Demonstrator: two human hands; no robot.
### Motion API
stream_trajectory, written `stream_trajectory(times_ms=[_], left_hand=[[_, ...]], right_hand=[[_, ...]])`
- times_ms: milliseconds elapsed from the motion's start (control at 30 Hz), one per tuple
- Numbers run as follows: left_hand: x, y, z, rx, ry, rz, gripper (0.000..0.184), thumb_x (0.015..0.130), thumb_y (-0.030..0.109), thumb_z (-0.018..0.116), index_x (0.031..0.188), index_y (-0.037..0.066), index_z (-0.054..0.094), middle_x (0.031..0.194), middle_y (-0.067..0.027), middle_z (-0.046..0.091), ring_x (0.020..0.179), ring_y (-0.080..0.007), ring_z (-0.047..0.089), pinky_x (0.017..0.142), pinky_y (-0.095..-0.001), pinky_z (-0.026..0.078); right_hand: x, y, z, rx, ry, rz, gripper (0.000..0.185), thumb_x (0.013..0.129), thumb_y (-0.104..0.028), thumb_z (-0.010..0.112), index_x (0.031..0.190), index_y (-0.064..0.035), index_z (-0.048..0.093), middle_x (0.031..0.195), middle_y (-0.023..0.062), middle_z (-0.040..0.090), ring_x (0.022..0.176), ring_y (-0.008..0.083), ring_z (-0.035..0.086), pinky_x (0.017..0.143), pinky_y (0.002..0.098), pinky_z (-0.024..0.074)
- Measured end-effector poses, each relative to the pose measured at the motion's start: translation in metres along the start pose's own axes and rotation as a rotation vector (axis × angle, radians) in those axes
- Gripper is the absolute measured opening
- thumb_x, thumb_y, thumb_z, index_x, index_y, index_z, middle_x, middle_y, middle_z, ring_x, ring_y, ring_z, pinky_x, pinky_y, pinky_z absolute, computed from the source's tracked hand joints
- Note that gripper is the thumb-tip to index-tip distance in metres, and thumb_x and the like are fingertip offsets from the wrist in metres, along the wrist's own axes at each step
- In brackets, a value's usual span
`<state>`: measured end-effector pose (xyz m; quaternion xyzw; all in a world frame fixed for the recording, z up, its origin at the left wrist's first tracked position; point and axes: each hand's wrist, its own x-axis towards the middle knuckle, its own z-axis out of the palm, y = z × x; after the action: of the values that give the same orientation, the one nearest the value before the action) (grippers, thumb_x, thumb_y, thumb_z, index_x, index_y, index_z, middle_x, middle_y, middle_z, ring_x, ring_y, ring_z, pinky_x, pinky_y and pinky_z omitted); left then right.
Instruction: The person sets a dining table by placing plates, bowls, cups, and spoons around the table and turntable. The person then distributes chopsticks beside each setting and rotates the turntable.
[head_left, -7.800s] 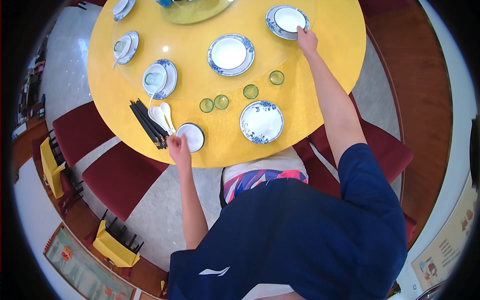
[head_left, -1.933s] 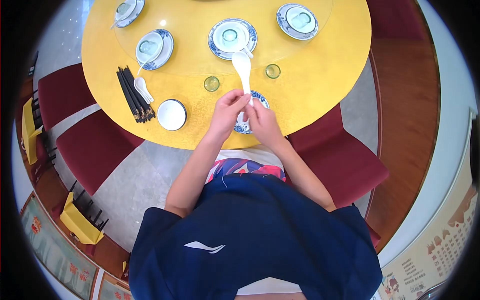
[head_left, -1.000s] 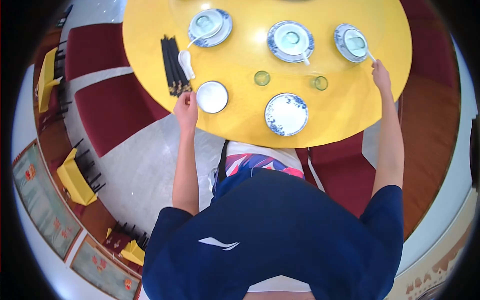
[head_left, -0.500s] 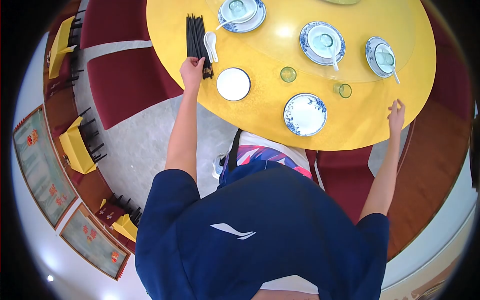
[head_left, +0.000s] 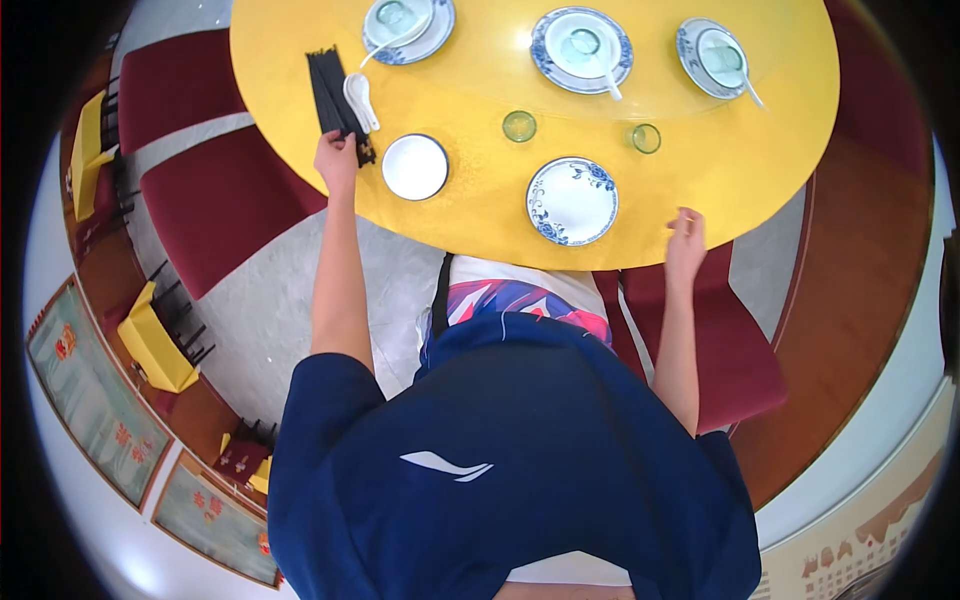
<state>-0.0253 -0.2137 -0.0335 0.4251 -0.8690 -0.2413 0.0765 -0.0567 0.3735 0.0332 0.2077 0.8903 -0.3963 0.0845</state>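
Note:
At the table's left edge, my left hand [head_left: 337, 158] has its fingers closed on the near end of a bundle of black chopsticks [head_left: 333, 92], which lies on the yellow cloth. Two white spoons [head_left: 360, 98] lie right beside the bundle. A white bowl or small plate [head_left: 415, 167] is just right of that hand. My right hand [head_left: 686, 243] hovers at the front edge on the right, fingers loosely apart and holding nothing. Between the hands lies a blue-patterned plate [head_left: 572, 202]. Beyond it stand two green glasses, a left glass [head_left: 519, 126] and a right glass [head_left: 646, 138].
Three place settings with plates, bowls, glasses and spoons stand farther back: a left setting [head_left: 432, 42], a middle setting [head_left: 545, 68] and a right setting [head_left: 692, 72]. Dark red chairs [head_left: 215, 200] surround the yellow table [head_left: 460, 225]. Smaller yellow-covered tables [head_left: 160, 345] stand at far left.
My right hand has come inward and down toward the table's front edge. The chopsticks now slant with their far ends turned left, my left hand still at their near end. The camera view has shifted.

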Motion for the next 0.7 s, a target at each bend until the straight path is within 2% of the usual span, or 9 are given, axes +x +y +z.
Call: stream_trajectory(times_ms=[200,267,333,367,400,433,500,533,700], left_hand=[[-0.009,-0.002,-0.006,0.022,0.023,0.076,0.033,0.077,0.025,0.072,0.095,-0.002,0.065,0.075,-0.0118,0.066,0.071,-0.0225,0.065,0.067,-0.0330,0.051],[-0.017,0.003,-0.013,-0.120,0.062,0.020,0.032,0.079,0.026,0.070,0.092,-0.003,0.065,0.076,-0.0104,0.067,0.070,-0.0177,0.063,0.068,-0.0302,0.050],[-0.025,0.010,-0.017,-0.242,0.115,-0.025,0.027,0.082,0.022,0.068,0.088,-0.004,0.065,0.076,-0.0089,0.066,0.069,-0.0144,0.061,0.067,-0.0278,0.049],[-0.032,0.020,-0.014,-0.254,0.103,-0.015,0.027,0.082,0.022,0.068,0.088,-0.004,0.065,0.076,-0.0089,0.066,0.069,-0.0144,0.061,0.067,-0.0278,0.049],[-0.047,0.034,-0.013,-0.451,0.037,0.016,0.023,0.084,0.020,0.067,0.088,-0.003,0.066,0.075,-0.0079,0.065,0.068,-0.0131,0.060,0.066,-0.0270,0.048],[-0.066,0.050,-0.015,-0.643,-0.029,0.040,0.020,0.085,0.017,0.066,0.087,-0.003,0.066,0.074,-0.0070,0.064,0.066,-0.0118,0.058,0.064,-0.0262,0.047],[-0.107,0.089,-0.021,-0.376,-0.105,0.230,0.015,0.087,0.014,0.064,0.087,-0.001,0.066,0.072,-0.0050,0.062,0.065,-0.0106,0.055,0.061,-0.0255,0.045],[-0.129,0.106,-0.022,-0.333,-0.111,0.210,0.016,0.087,0.016,0.065,0.087,0.000,0.066,0.070,-0.0041,0.061,0.063,-0.0104,0.053,0.059,-0.0259,0.044],[-0.201,0.105,0.006,-0.378,-0.412,0.259,0.019,0.087,0.018,0.062,0.083,-0.001,0.064,0.064,-0.0092,0.057,0.057,-0.0159,0.050,0.056,-0.0315,0.043]], right_hand=[[-0.038,-0.026,0.038,0.025,-0.132,0.040,0.028,0.094,-0.029,0.052,0.103,-0.0022,0.057,0.077,0.0084,0.062,0.062,0.0144,0.056,0.060,0.0301,0.0446],[-0.024,-0.013,0.042,0.029,-0.143,0.070,0.029,0.094,-0.028,0.053,0.101,-0.0011,0.057,0.076,0.0077,0.061,0.061,0.0142,0.055,0.060,0.0300,0.0443],[0.005,0.014,0.044,0.155,-0.038,-0.013,0.028,0.094,-0.028,0.054,0.096,-0.0009,0.059,0.071,0.0043,0.056,0.052,0.0114,0.049,0.049,0.0293,0.0395],[0.023,0.008,0.034,0.404,-0.062,0.143,0.027,0.094,-0.028,0.054,0.096,-0.0015,0.061,0.068,0.0024,0.053,0.049,0.0098,0.045,0.045,0.0279,0.0354],[0.040,0.001,0.021,0.651,-0.090,0.301,0.027,0.095,-0.028,0.054,0.095,-0.0022,0.062,0.065,0.0004,0.049,0.047,0.0081,0.040,0.041,0.0265,0.0312],[0.065,0.001,0.016,0.765,-0.053,0.325,0.026,0.095,-0.028,0.054,0.096,-0.0030,0.063,0.064,-0.0009,0.046,0.046,0.0073,0.038,0.039,0.0248,0.0276],[0.115,-0.003,0.011,0.887,-0.021,0.344,0.025,0.095,-0.028,0.055,0.098,-0.0039,0.064,0.063,-0.0021,0.043,0.046,0.0067,0.034,0.038,0.0230,0.0241],[0.136,-0.009,0.011,0.895,-0.026,0.337,0.025,0.094,-0.028,0.056,0.099,-0.0039,0.064,0.063,-0.0020,0.043,0.046,0.0071,0.033,0.039,0.0230,0.0242],[0.207,-0.013,0.026,1.048,-0.139,0.426,0.021,0.091,-0.030,0.061,0.093,-0.0094,0.063,0.064,-0.0040,0.043,0.048,0.0074,0.033,0.040,0.0218,0.0259]])
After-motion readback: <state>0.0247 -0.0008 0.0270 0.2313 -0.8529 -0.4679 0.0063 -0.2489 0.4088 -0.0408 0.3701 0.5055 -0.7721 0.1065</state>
